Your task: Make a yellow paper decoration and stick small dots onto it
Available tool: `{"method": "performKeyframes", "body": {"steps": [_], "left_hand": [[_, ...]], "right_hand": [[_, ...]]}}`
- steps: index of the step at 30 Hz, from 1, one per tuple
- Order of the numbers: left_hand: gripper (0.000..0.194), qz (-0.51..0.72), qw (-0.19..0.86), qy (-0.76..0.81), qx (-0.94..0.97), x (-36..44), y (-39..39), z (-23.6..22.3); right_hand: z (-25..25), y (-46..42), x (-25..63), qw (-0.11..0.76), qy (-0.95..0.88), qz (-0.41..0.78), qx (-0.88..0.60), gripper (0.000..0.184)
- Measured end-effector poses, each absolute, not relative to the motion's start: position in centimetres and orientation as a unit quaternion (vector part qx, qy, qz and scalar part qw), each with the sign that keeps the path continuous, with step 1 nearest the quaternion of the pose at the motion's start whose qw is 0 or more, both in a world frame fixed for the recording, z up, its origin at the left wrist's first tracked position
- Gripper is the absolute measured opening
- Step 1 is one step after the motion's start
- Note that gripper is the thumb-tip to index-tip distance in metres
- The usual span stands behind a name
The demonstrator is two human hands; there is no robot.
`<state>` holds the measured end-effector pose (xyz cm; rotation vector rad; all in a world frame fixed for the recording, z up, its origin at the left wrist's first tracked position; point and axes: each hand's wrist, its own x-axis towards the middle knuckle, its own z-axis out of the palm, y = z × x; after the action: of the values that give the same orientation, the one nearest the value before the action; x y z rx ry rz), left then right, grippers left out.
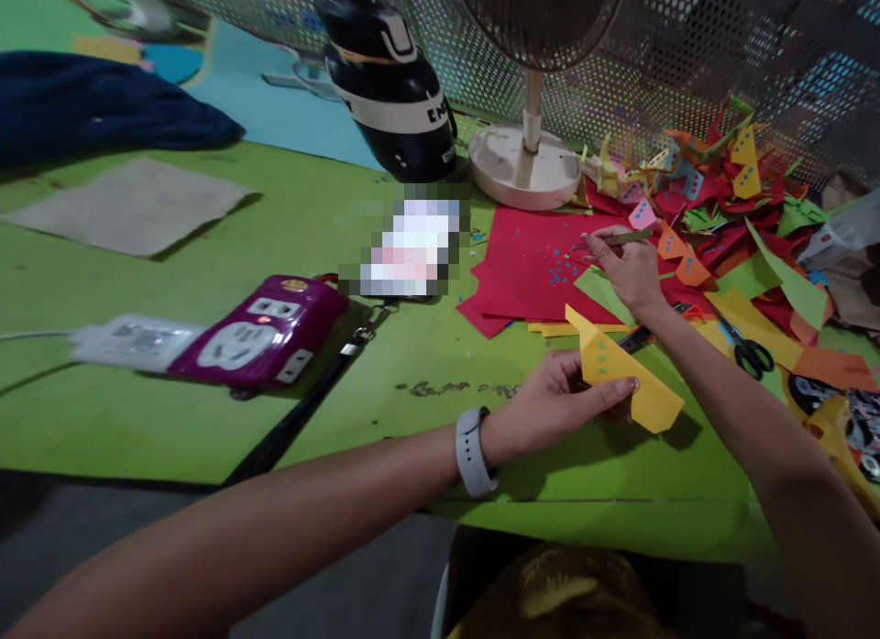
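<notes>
Pinched in the left hand above the table, the yellow paper should be light and easily creased, best held by its edges, while the right hand grips what may be tweezers.

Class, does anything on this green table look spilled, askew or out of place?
Yes: tiny blue dots lie scattered across the layered red paper sheets, with a few strays on the green tabletop, so they look spilled rather than gathered.

The dark bottle bears "EN…", partly legible.
</notes>
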<state>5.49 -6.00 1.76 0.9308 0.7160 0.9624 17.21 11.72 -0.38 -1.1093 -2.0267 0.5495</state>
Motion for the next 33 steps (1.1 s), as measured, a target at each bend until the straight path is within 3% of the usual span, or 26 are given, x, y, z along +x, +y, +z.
{"method": "performKeyframes", "body": {"steps": [7,22,28,33], "left_hand": [[0.022,0.437,0.726,0.324,0.42,5.5,-5.9,1.8],[0.028,0.438,0.717,0.324,0.435,5.5,-5.9,1.8],[0.032,0.44,0.71,0.332,0.437,5.5,-5.8,1.8],[0.024,0.444,0.716,0.324,0.43,5.5,-5.8,1.8]], "right_hand": [[0.1,10.9,17.0,0.372,-0.798,0.171,-0.442,0.025],[-0.6,11.4,16.6,0.381,-0.785,0.174,-0.457,0.035],[-0.2,10.6,16.1,0.358,-0.804,0.106,-0.462,0.027],[-0.1,10.4,16.1,0.355,-0.803,0.118,-0.463,0.024]]}}
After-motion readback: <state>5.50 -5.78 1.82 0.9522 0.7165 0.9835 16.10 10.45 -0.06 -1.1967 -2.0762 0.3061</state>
